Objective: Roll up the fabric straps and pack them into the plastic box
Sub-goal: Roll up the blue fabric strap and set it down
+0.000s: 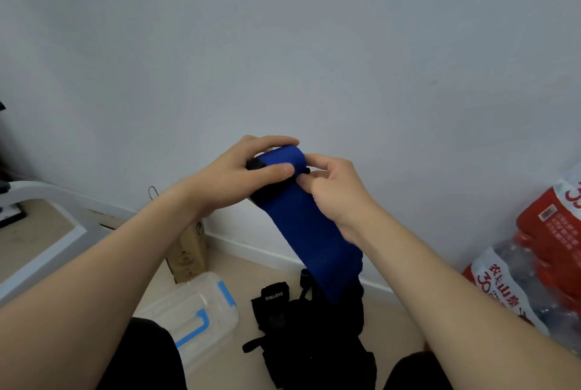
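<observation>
XUEYING on black strap (274,295); 农夫山泉, 30 on bottle pack (491,276).

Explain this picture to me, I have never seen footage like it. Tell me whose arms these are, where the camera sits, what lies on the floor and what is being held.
There is no machine here. A person wears a wide-angle camera on the head, looking forward and down, so the two bare arms reaching in from the bottom are the person's own.

The left hand grips the rolled-up end of a blue fabric strap, fingers over the roll and thumb across it. The right hand pinches the strap beside the roll. The unrolled rest hangs down toward the floor.

On the floor below lie a clear plastic box with blue latches, at lower left, and a pile of black straps beside it. A cardboard box stands against the wall, and red-wrapped packs of bottled water sit at the right.
</observation>
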`<state>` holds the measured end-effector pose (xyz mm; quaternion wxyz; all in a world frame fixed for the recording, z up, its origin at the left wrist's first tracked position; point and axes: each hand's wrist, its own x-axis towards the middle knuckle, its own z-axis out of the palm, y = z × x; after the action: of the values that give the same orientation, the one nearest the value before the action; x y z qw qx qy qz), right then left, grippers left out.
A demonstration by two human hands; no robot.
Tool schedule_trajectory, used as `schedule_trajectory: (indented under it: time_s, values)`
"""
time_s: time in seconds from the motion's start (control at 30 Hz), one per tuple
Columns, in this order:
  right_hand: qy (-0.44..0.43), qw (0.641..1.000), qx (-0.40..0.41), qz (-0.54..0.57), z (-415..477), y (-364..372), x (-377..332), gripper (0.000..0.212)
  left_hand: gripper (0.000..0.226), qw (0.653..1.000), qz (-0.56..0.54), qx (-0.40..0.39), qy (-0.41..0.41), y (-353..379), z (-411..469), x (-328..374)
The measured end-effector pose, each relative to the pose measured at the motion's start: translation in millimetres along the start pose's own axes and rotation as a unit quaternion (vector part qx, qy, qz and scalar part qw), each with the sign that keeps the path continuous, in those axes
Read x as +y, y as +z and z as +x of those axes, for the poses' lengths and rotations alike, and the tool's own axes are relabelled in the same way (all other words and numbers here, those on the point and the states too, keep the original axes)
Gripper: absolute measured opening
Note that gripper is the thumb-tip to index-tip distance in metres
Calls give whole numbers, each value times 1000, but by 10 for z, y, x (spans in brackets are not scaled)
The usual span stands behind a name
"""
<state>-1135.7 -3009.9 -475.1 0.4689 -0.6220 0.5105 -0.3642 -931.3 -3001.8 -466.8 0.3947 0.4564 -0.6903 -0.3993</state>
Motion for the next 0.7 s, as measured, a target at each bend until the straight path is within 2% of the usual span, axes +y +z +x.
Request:
schedule_trajectory:
  time_s: [0.1, 0.17, 0.3, 0.4, 0.5, 0.7]
  values:
    - [-1, 1000, 13, -22, 17, -69, 17, 40, 90, 995, 31, -93, 8, 4, -31, 3]
    - [10, 999, 10, -33, 27, -104, 36, 43, 104, 986, 106, -125, 27, 25, -45, -2]
    - [22, 998, 20, -63, 69, -133, 92, 37, 106, 974, 191, -113, 47, 73, -46, 46]
    - [33, 997, 26, -72, 76, -175, 127, 42, 101, 957, 263, -99, 70, 139, -30, 65]
    - [44, 996, 14, -82, 79, -248, 146, 42, 93, 945, 298, -106, 79, 169, -4, 81]
    - [65, 996, 17, -57, 151, -297, 138, 43, 93, 934, 334, -113, 62, 123, 44, 67]
